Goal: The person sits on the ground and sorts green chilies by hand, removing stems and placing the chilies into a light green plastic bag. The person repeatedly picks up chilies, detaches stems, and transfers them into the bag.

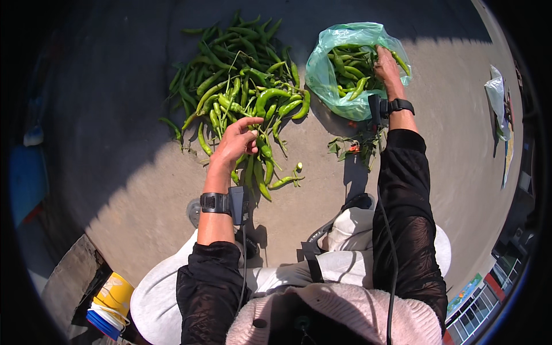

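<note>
A large heap of green chili peppers [241, 73] lies on the concrete ground, its far part in shade. Over its near edge is my left hand [241, 140], index finger stretched out and the other fingers curled; whether it holds anything cannot be told. My right hand [387, 69] reaches into the right side of a green translucent plastic bag [319, 82], which stands wide open with green peppers [347, 71] inside. One pepper lies by the right fingers, but a grip on it is not plain. A single pepper [284, 181] lies just nearer than the heap.
Leafy scraps with a red piece [354, 147] lie on the ground just nearer than the bag. A crumpled clear plastic bag [497, 97] is at the far right. A yellow bucket [114, 293] stands at the lower left beside a concrete block [71, 284]. Cables run along both forearms.
</note>
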A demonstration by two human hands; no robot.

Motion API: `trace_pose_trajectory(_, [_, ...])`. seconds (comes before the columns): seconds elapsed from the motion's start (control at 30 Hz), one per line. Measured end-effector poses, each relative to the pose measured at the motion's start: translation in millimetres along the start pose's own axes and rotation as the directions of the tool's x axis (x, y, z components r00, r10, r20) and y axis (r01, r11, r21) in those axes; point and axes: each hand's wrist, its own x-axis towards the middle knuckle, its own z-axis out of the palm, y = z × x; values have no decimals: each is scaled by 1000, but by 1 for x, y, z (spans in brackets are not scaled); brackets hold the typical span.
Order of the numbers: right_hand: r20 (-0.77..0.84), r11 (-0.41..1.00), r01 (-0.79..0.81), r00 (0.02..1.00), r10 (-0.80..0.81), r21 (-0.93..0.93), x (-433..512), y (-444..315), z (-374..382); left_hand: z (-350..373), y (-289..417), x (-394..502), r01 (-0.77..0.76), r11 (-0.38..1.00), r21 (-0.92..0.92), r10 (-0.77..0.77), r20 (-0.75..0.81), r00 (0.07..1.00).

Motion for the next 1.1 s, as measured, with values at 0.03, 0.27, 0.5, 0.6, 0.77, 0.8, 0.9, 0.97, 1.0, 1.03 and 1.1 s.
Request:
trace_pose_trajectory(0.03, [-7,998,49,999,-49,42,0,4,0,-1,-2,1,1,1000,19,-1,-7,1000])
trace_pose_trajectory(0.27, [-69,998,49,997,-45,49,-1,-37,-17,-3,2,-1,44,990,131,-56,88,995])
trace_pose_trajectory(0.5, [65,675,-15,997,-49,738,-20,-152,-60,-3,30,-20,-238,953,185,197,218,956])
trace_pose_trajectory(0.6, [281,702,-75,942,-183,708,-48,-203,-66,-29,20,-16,17,646,763,108,-113,988])
trace_pose_trajectory(0.77, [848,903,-279,508,-148,325,-119,-269,-43,-56,-35,-10,285,248,926,-104,-267,958])
trace_pose_trajectory(0.8, [871,969,-92,463,-163,230,-132,-277,-35,-54,-46,-7,324,236,916,-149,-295,944])
trace_pose_trajectory(0.9, [925,977,-77,344,-160,198,-171,-289,-8,-40,-78,-9,305,394,867,-31,-320,947])
trace_pose_trajectory(0.97, [873,959,-113,451,-183,259,-196,-291,11,-33,-85,-4,304,531,791,-36,-337,941])
trace_pose_trajectory(1.0, [785,941,-66,573,-235,331,-205,-290,20,-28,-86,-3,305,586,751,-33,-354,935])
trace_pose_trajectory(1.03, [812,881,-247,542,-218,402,-209,-286,28,-23,-86,-2,363,751,552,-197,-337,921])
trace_pose_trajectory(1.1, [890,701,-579,419,-181,415,-212,-278,39,-15,-80,-4,326,758,566,-217,-252,943])
